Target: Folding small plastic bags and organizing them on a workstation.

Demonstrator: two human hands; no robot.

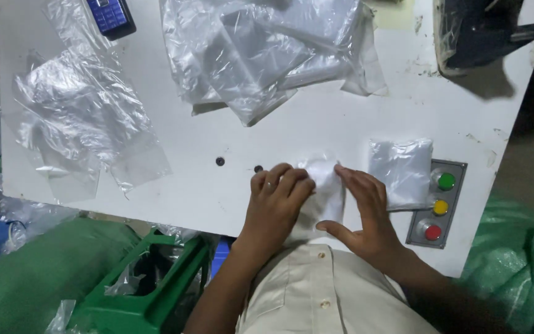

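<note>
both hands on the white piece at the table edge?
Yes, the left hand and right hand both press the white folded piece.

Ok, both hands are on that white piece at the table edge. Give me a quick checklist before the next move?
1. Left hand on the white folded piece: ok, fingers curl over its left side.
2. Right hand on the piece: ok, fingers press its right side, thumb below.
3. Piece fully on the white table: cannot tell, the hands hide its near end at the table edge.
4. Finished white packet apart from the work: ok, beside the right hand, overlapping the button panel.
5. Clear plastic bags within reach: ok, piled further up the table.
6. Coloured buttons uncovered: ok, all three visible.
</note>
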